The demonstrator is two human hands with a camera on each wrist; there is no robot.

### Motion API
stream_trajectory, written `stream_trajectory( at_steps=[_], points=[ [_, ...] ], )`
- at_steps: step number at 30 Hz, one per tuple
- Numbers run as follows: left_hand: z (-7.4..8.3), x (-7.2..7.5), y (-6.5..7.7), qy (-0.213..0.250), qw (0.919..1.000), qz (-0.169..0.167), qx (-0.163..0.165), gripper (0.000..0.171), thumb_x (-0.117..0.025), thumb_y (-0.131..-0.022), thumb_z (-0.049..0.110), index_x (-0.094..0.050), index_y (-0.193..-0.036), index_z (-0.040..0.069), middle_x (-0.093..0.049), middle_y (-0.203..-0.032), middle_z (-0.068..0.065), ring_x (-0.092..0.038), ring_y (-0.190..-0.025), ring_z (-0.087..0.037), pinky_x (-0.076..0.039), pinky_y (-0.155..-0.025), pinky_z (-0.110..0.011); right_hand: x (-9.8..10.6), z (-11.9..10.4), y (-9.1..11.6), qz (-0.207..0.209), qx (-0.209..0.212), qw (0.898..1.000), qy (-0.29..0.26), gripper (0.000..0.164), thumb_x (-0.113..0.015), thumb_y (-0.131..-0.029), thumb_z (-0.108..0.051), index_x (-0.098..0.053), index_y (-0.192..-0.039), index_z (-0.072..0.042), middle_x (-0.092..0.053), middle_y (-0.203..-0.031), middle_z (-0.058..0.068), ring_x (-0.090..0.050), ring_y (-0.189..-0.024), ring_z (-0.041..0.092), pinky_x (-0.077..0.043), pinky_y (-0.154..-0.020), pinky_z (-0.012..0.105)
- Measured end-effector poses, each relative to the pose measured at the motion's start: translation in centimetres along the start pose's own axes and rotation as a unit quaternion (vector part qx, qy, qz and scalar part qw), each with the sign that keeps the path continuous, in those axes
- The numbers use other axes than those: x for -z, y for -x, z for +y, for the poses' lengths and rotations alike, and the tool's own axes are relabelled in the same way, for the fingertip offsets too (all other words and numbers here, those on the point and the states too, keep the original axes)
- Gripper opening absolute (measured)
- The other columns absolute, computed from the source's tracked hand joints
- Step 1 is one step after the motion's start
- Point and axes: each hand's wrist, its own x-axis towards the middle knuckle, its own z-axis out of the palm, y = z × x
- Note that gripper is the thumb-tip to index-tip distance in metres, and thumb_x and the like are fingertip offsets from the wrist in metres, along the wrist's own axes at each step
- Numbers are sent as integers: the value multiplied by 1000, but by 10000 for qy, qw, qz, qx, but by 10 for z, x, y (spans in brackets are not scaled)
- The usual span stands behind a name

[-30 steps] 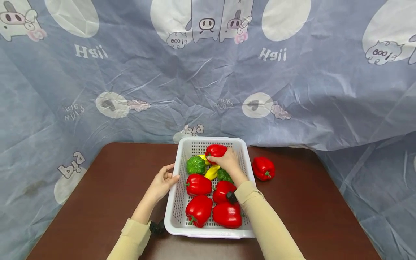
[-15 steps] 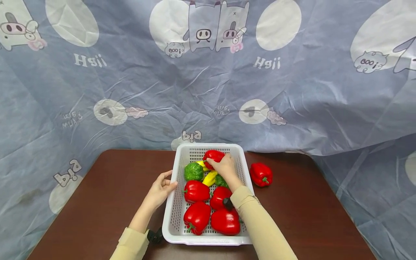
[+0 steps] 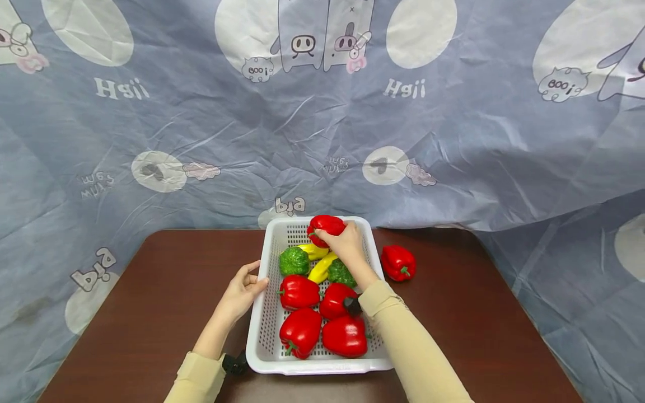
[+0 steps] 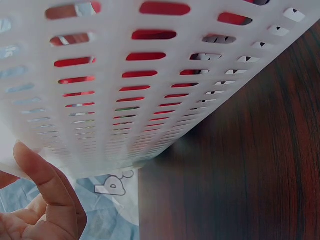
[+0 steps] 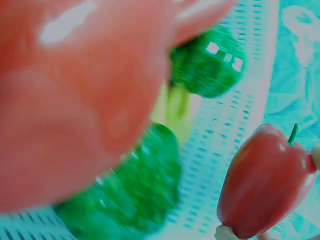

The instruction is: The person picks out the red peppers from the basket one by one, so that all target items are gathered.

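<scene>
A white perforated plastic basket (image 3: pixel 257 324) stands on the table. At its left rim my left hand (image 3: pixel 238 294) holds on, with the thumb over the edge; in the left wrist view, that hand (image 4: pixel 47 200) is beside the slotted wall. My right hand (image 3: pixel 347 242) grips a red bell pepper (image 3: pixel 327 224) over the back of the basket; the right wrist view shows this pepper (image 5: pixel 265 182) between the fingertips. Below lie two bumpy green vegetables, one at left (image 3: pixel 294 261), and yellow elongated pieces (image 3: pixel 321 270). Several red bell peppers (image 3: pixel 300 330) fill the front.
Another red bell pepper (image 3: pixel 398 263) lies on the dark brown table (image 3: pixel 453 324), right of the basket. A grey-blue printed cloth (image 3: pixel 322 140) hangs behind the table. Black devices sit at both wrists, one beside the basket's front left corner (image 3: pixel 235 364).
My right hand has raised the red bell pepper up and back from among the yellow pieces, which show more now. The left hand stays at the rim. The head view has shifted slightly.
</scene>
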Motion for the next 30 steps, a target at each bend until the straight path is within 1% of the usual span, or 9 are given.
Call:
stream_trajectory(
  at_steps=[1, 4, 7, 10, 14, 19, 24, 28, 30],
  points=[
    [0, 0, 0, -5, 10000, -6, 12, 60, -64, -94, 6, -37, -147, 0, -64, -95, -14, -66, -81, -17, -56, -71, -28, 5, -2, 1, -42, 17, 9999, -113, 83, -73, -83, -45, -40, -141, 4, -47, -138, 23, -52, -121, 38, -49, -99, 49],
    [0, 0, 1, -9, 10000, -38, 34, 60, -64, -94, 6, -37, -147, 0, -64, -95, -14, -65, -80, -16, -55, -71, -27, 23, -8, 3, -79, 53, 9997, -236, 84, -73, -83, -45, -39, -144, 1, -45, -142, 21, -51, -124, 36, -48, -100, 49],
    [0, 0, 1, -9, 10000, -50, 36, 60, -64, -94, 6, -37, -147, 0, -64, -94, -13, -64, -79, -13, -54, -70, -26, 42, -10, 3, -6, 117, 9997, -208, 85, -72, -84, -47, -37, -146, -1, -43, -144, 20, -49, -126, 35, -47, -102, 48],
    [0, 0, 1, -11, 10000, -56, 22, 60, -64, -95, 6, -37, -147, 0, -64, -95, -13, -63, -78, -12, -53, -69, -25, 63, -9, 1, 128, 156, 9996, -212, 85, -71, -85, -48, -36, -147, -1, -42, -146, 19, -48, -127, 34, -46, -103, 49],
    [2, 1, 1, -19, 10000, -94, -14, 60, -63, -95, 6, -36, -147, -1, -64, -96, -15, -63, -78, -13, -54, -68, -25, 92, -1, -1, 303, 92, 9993, -177, 87, -68, -86, -50, -33, -149, -3, -41, -149, 16, -46, -130, 33, -43, -106, 50],
    [3, 3, 1, -47, 9999, -144, -25, 60, -63, -95, 7, -35, -148, -1, -64, -96, -14, -64, -80, -14, -54, -69, -25, 123, 16, 0, 470, 2, 9988, -132, 89, -68, -86, -52, -30, -151, -4, -39, -151, 16, -43, -132, 34, -38, -110, 50],
    [2, 3, 1, -39, 9999, -131, 0, 60, -62, -96, 7, -35, -148, -1, -64, -97, -13, -64, -81, -15, -53, -69, -25, 145, 35, 1, 622, -48, 9978, -227, 91, -68, -86, -50, -27, -153, -3, -37, -153, 18, -39, -136, 35, -35, -113, 50],
    [2, 3, 1, -30, 9999, -130, 12, 59, -62, -96, 7, -35, -148, 0, -64, -97, -14, -64, -80, -14, -54, -69, -25, 160, 56, 0, 776, -42, 9965, -295, 88, -66, -89, -47, -26, -154, -3, -38, -151, 21, -40, -134, 36, -37, -110, 50],
    [3, 3, 0, -53, 9999, -113, 9, 60, -63, -96, 7, -35, -148, 0, -64, -96, -14, -64, -80, -14, -54, -69, -25, 166, 68, 0, 789, -17, 9965, -287, 86, -64, -90, -44, -25, -154, -2, -38, -151, 23, -42, -133, 37, -39, -109, 50]
  ],
)
